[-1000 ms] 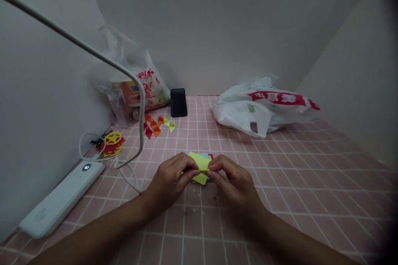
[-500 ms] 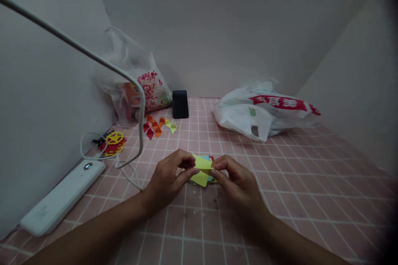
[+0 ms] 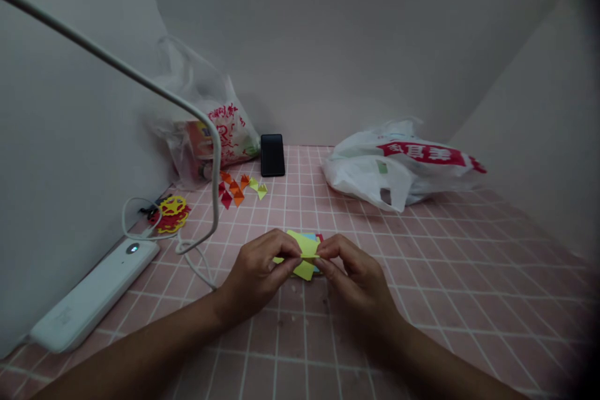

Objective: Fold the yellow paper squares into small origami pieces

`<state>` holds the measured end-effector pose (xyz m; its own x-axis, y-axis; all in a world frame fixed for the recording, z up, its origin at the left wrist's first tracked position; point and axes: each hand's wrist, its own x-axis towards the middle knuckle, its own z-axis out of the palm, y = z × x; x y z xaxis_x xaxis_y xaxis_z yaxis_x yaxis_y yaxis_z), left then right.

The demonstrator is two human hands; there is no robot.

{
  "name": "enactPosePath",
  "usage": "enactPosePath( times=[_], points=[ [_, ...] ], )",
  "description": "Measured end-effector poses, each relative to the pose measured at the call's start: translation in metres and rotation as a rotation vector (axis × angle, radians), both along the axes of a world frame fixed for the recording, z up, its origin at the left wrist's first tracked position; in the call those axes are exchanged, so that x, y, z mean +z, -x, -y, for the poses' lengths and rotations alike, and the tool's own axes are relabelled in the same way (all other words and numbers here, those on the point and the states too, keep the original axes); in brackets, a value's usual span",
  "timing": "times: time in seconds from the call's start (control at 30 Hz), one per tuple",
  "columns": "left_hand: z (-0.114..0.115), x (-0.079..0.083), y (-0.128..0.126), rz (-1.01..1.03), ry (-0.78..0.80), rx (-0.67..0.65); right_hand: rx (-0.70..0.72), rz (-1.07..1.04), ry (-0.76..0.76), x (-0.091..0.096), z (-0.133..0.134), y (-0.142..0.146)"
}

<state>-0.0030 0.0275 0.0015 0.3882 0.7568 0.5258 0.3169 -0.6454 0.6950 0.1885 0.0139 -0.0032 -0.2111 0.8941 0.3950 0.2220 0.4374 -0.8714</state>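
Note:
Between my two hands is a small yellow piece of paper (image 3: pixel 309 257), folded into a narrow strip and seen nearly edge-on. My left hand (image 3: pixel 265 269) pinches its left end between thumb and index finger. The other end sits in a pinch of my right hand (image 3: pixel 354 272). Just below and behind lies a stack of paper sheets (image 3: pixel 304 270) on the tiled surface, yellow on top, with light blue and red edges showing. My fingers cover parts of the folded paper and the stack.
Small folded orange, red and yellow papers (image 3: pixel 237 190) lie ahead to the left, near a black phone (image 3: pixel 272 155). Plastic bags stand at left (image 3: pixel 229 134) and right (image 3: pixel 365 165). A white power bank (image 3: pixel 96 297), a cable (image 3: pixel 216 169) and yellow-red cutouts (image 3: pixel 171 214) are at left.
My left hand has slid slightly right along the folded paper, so my fingertips are closer together. Both hands still pinch it.

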Motion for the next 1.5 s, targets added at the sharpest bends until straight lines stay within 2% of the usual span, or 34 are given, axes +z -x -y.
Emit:
enactPosePath(
  times=[0.27, 0.53, 0.63, 0.7, 0.8, 1.07, 1.23, 1.5],
  points=[
    [0.0021, 0.0023, -0.0024, 0.164, 0.287, 0.036, 0.01, 0.058, 0.046, -0.0018, -0.0012, -0.0001],
    [0.0019, 0.0014, -0.0045, 0.267, 0.373, -0.009, 0.006, 0.073, 0.075, 0.0011, 0.0, 0.0021],
    [0.0003, 0.0011, -0.0058, 0.323, 0.478, -0.015, 0.0, 0.047, 0.119, 0.0031, 0.0019, 0.0027],
    [-0.0004, 0.0025, -0.0064, 0.281, 0.539, -0.035, 0.0, 0.016, 0.15, 0.0046, 0.0033, 0.0032],
    [-0.0001, 0.0053, -0.0063, 0.199, 0.555, -0.058, 0.02, -0.02, 0.204, 0.006, 0.0046, 0.0036],
    [-0.0008, 0.0064, -0.0042, 0.223, 0.673, -0.058, 0.124, -0.188, 0.43, -0.0001, 0.0027, 0.0047],
    [-0.0006, 0.008, -0.0031, 0.166, 0.638, -0.044, 0.151, -0.152, 0.461, 0.002, 0.0015, 0.0068],
    [-0.0038, 0.0038, -0.0045, 0.252, 0.764, -0.059, 0.099, -0.182, 0.482, 0.0002, 0.0019, 0.0059]
  ],
)
